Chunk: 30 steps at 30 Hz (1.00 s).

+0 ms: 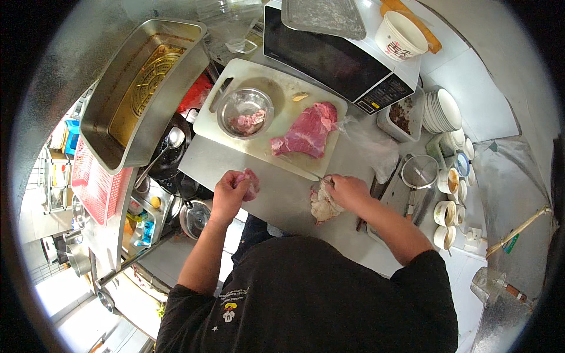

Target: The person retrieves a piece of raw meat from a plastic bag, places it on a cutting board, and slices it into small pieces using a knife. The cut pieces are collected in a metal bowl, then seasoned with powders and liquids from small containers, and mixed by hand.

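My left hand [230,194] grips a small piece of raw meat [251,183] over the front edge of the steel counter [276,183]. My right hand [349,192] is closed on what looks like a knife, its thin blade [312,174] pointing left over the cutting board's near edge. Beside and partly under this hand lies a pale, fatty piece of meat or trimming [325,206]. A large slab of red raw meat [306,132] rests on the white cutting board [282,81]. Also on the board stands a metal bowl [224,125] with meat pieces [248,121] inside.
A microwave [326,57] stands behind the board. To the left are a deep steel basin [176,81] and a wok [161,159] with a ladle [175,137]. A plastic bag [377,150], a strainer [420,171], stacked plates [442,111] and several small tubs [445,215] line the right.
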Available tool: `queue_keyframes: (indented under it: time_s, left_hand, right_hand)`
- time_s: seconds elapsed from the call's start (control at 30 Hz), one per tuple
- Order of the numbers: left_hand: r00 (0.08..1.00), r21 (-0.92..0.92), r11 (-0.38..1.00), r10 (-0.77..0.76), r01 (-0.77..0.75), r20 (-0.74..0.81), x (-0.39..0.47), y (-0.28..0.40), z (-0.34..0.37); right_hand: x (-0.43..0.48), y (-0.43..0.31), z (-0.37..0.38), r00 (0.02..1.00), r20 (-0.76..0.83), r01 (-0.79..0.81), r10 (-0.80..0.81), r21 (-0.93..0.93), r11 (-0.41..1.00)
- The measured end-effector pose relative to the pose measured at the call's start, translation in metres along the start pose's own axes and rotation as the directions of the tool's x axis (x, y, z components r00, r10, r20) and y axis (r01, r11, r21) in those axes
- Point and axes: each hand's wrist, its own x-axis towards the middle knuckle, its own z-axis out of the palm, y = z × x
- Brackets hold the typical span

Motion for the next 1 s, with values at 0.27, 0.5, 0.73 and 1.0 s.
queue_keyframes:
  time_s: [0.27,0.5,0.73,1.0]
  left_hand:
    - [0.995,0.647,0.762,0.069,-0.007,-0.071,0.005,-0.026,-0.005]
    - [0.963,0.742,0.669,0.226,-0.042,-0.149,0.006,-0.024,-0.025]
    - [0.903,0.717,0.608,0.423,-0.34,0.07,0.017,0.0,0.017]
    - [0.884,0.594,0.655,0.348,-0.468,0.313,0.038,0.037,0.087]
  right_hand:
    - [-0.063,0.003,0.057,0.96,-0.278,0.044,-0.031,0.04,0.998]
    - [-0.077,0.008,0.07,0.952,-0.299,0.071,-0.061,0.025,0.997]
    - [0.012,0.058,0.021,0.598,-0.794,-0.091,-0.112,-0.206,0.974]
    - [0.053,0.062,0.002,0.687,-0.723,-0.078,0.066,0.018,0.997]
